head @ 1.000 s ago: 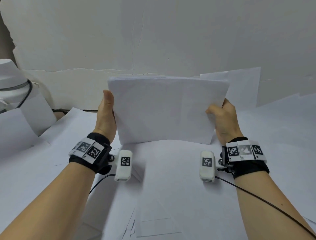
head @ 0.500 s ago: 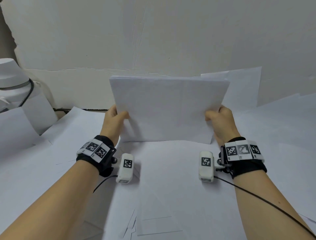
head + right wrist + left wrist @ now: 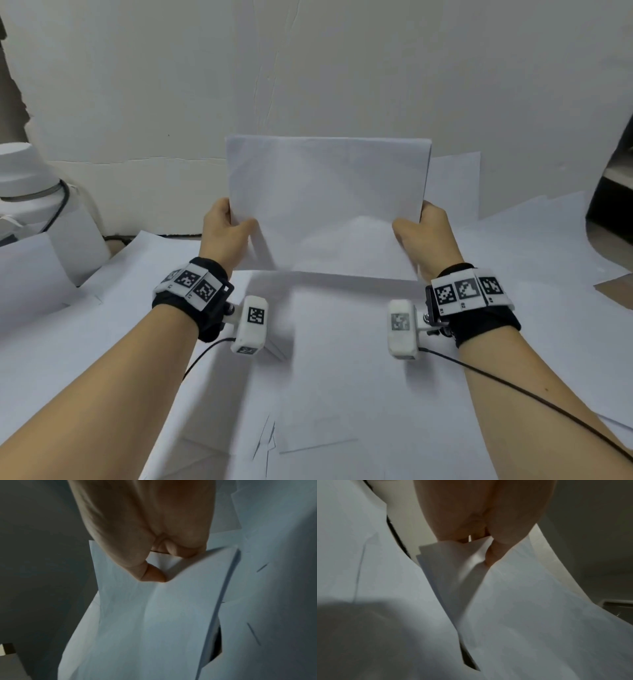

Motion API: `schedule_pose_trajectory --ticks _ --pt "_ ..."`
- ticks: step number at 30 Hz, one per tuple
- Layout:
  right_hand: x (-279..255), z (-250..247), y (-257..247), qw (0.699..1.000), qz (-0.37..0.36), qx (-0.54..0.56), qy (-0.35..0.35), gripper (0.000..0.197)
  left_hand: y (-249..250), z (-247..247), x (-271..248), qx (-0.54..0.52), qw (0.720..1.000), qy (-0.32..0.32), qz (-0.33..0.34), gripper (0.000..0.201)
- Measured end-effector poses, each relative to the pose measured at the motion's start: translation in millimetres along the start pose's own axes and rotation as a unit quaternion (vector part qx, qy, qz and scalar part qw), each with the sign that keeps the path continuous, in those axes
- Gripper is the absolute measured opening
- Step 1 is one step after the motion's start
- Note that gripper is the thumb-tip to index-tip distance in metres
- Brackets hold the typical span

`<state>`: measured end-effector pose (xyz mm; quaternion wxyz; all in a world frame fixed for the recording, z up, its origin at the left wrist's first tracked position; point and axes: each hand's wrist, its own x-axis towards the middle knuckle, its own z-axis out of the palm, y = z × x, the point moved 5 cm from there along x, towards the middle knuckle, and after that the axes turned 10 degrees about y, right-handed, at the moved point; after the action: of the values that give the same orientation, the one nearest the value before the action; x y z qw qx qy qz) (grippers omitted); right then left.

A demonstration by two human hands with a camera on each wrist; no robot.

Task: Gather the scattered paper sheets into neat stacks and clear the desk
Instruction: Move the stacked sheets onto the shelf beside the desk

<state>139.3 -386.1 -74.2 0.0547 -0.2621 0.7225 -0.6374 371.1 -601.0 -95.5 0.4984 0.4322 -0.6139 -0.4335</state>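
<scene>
My left hand (image 3: 224,236) has regripped the paper stack (image 3: 327,202) at frame centre, right hand (image 3: 426,236) pinching too; edges now squared

Soft even light in head view; dim, blurred, shadowed wrist views.

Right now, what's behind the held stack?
A loose sheet pokes out past the right edge of the stack, with the wall beyond. Whatever sits directly behind the stack is covered.
</scene>
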Motion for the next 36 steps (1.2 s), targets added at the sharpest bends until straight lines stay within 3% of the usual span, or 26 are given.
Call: schedule_pose_trajectory --ticks 4,7,9,11,13,16,20,26,30,36 --pt "-12 -26 -28 0.998 0.021 0.029 0.054 0.028 22 -6 -17 -0.035 0.998 0.022 -0.038 0.051" --pt "-24 -52 -43 0.992 0.041 0.057 0.103 0.028 26 5 -44 -0.088 0.983 -0.006 -0.162 0.074" --pt "-35 -71 -52 0.988 0.051 0.069 0.129 0.027 33 24 -73 -0.176 0.944 -0.090 -0.264 0.060" --pt "-48 -88 -58 0.983 0.066 0.081 0.149 0.027 49 46 -106 -0.284 0.889 -0.175 -0.315 0.042" --pt "-62 -107 -60 0.979 0.085 0.080 0.168 0.026 71 65 -134 -0.351 0.857 -0.217 -0.309 0.029" --pt "-87 -135 -62 0.975 0.104 0.071 0.182 0.016 103 85 -167 -0.383 0.859 -0.198 -0.277 0.014" --pt "-118 -177 -64 0.969 0.115 0.090 0.200 0.015 130 101 -202 -0.357 0.890 -0.169 -0.227 0.056" --pt "-142 -253 -69 0.951 0.123 0.197 0.202 0.013 153 126 -244 -0.378 0.888 -0.194 -0.175 0.067" --pt "-147 -320 -55 0.926 0.146 0.251 0.241 0.006 156 151 -269 -0.359 0.880 -0.258 -0.173 0.066" --pt "-154 -388 -13 0.940 0.147 0.093 0.293 0.015 159 205 -317 -0.271 0.868 -0.379 -0.173 0.049"
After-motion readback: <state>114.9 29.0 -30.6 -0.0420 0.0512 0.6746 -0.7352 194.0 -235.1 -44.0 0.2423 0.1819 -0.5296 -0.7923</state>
